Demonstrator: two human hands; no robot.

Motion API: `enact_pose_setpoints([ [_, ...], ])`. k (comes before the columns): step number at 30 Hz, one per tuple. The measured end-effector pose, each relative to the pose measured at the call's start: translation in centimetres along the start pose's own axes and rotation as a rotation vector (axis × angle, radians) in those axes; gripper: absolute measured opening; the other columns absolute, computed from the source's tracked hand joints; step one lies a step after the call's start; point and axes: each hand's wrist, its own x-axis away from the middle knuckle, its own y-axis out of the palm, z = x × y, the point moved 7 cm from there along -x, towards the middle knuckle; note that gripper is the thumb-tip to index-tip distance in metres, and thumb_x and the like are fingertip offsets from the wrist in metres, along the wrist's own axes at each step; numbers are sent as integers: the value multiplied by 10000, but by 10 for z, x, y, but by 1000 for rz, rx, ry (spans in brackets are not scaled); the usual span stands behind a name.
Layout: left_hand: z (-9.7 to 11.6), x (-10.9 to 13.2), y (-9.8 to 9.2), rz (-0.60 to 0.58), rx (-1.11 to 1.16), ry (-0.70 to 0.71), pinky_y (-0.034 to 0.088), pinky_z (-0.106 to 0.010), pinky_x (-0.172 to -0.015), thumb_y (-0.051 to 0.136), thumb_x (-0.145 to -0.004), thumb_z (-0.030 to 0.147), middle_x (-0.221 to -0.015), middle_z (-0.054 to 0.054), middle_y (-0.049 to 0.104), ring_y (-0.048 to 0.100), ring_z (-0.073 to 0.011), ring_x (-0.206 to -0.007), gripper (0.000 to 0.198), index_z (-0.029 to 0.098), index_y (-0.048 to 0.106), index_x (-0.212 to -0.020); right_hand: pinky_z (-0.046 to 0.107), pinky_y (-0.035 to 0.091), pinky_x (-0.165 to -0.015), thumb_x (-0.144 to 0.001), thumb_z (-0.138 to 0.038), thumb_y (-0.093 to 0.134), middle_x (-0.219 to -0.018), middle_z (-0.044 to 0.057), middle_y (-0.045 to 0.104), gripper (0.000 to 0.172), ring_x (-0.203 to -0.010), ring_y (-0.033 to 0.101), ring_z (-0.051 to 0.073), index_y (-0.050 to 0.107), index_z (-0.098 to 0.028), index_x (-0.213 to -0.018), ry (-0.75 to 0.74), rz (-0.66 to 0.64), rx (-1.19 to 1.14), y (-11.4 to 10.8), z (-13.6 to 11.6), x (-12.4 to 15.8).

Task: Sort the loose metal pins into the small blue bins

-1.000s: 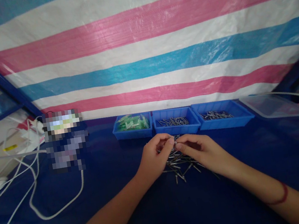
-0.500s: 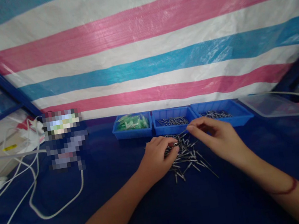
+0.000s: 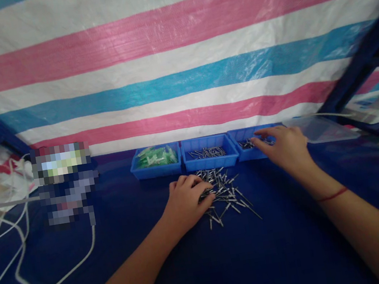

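My left hand (image 3: 187, 205) rests at the left edge of a loose pile of blind rivets (image 3: 228, 193) on the dark blue table. Its fingers are loosely bent and the thumb stands apart from them; rivets lie around the fingertips. Over the right blue bin (image 3: 252, 153) hovers my right hand (image 3: 286, 146), fingers spread and thumb apart, with nothing visible in it. Rivets lie in that bin, partly hidden by the hand. The middle blue bin (image 3: 210, 163) also contains rivets.
The left blue bin (image 3: 158, 171) holds green and clear plastic pieces. A translucent lid (image 3: 328, 130) lies at the right. White cables (image 3: 59, 283) and a blurred object (image 3: 66, 180) occupy the left side. A striped sheet (image 3: 173, 82) hangs behind.
My right hand has moved from the pile's far edge to above the right bin and spread its fingers. My left hand has loosened its pinch by the pile. The view has shifted right.
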Motion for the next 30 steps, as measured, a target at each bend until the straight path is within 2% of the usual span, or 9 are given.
enact_pose_setpoints([
  [3,0,-1,-2,4,-7,-16,339,-360,-791,518,-883,361,-1037,-28,611,478,-226,-993,190,270,653,-983,442,395,-792,-819,-417,524,-912,133,687,307,-902,585,312,695,-183,-919,28,39,69,-3,-7,3],
  [9,2,-1,-3,10,-34,-12,334,-338,-782,484,-912,343,-1029,-30,601,470,-206,-969,197,251,657,-928,396,394,-838,-851,-270,500,-871,70,703,189,-835,615,237,672,-192,-849,-215,-39,-106,-4,-67,14],
  [13,1,-1,-3,36,-46,-5,324,-340,-784,490,-911,350,-990,-26,614,485,-197,-943,195,246,654,-921,388,410,-825,-861,-264,510,-840,57,697,177,-818,599,222,657,-198,-789,-327,-157,-251,-1,-99,29],
  [17,-1,-3,-9,96,67,-20,337,-333,-790,490,-914,315,-941,-13,642,527,-182,-907,175,234,644,-932,368,445,-787,-849,-263,538,-857,48,691,138,-812,598,205,665,-210,-850,-381,-378,-427,10,-120,45],
  [20,-5,-4,-14,164,267,-54,377,-299,-781,518,-894,287,-904,-16,658,567,-165,-871,153,209,649,-908,345,466,-739,-857,-282,530,-876,48,694,157,-802,605,198,667,-222,-905,-365,-488,-542,17,-128,53],
  [25,-13,-1,-17,289,581,-154,437,-245,-720,584,-838,274,-856,-14,668,603,-145,-786,130,180,646,-904,289,459,-648,-878,-325,498,-854,38,691,199,-742,606,169,661,-214,-851,-246,-535,-642,27,-130,59],
  [30,-16,1,-15,333,742,-222,452,-235,-699,626,-801,275,-837,-14,671,604,-140,-757,128,172,641,-876,260,435,-573,-877,-331,492,-791,29,677,220,-667,578,152,667,-201,-902,-195,-585,-700,30,-137,65],
])
